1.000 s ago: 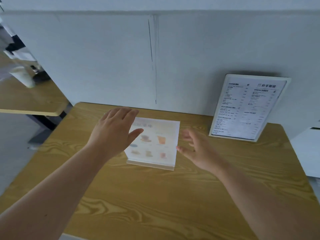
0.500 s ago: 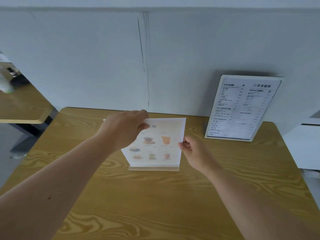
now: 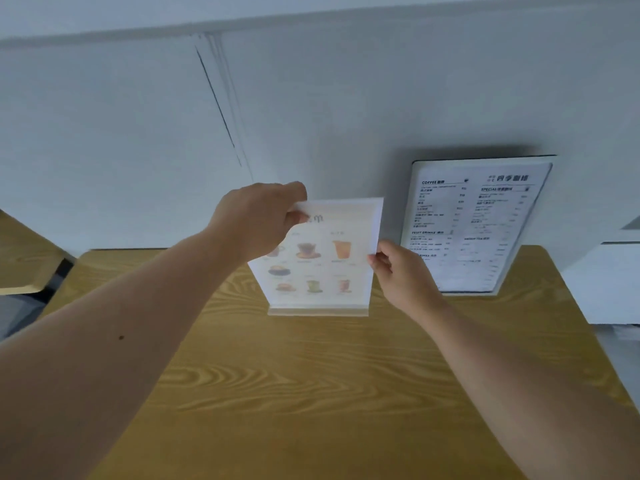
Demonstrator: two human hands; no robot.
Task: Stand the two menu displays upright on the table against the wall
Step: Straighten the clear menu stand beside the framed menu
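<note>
Soft even daylight, faint shadows, slight motion blur, wide-angle bending at edges

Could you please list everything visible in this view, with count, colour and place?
picture menu display: one, white sheet with coloured drink pictures in a clear stand, upright at the table's middle, held at both sides
text menu display: one, white with black print, leaning on the wall at the right
table: one, light wood grain, below both displays
wall: one, pale grey, with a dark vertical seam
second table: one, light wood, far left
left hand: one, grip on the sheet's upper left corner
right hand: one, grip on the sheet's right edge
</note>
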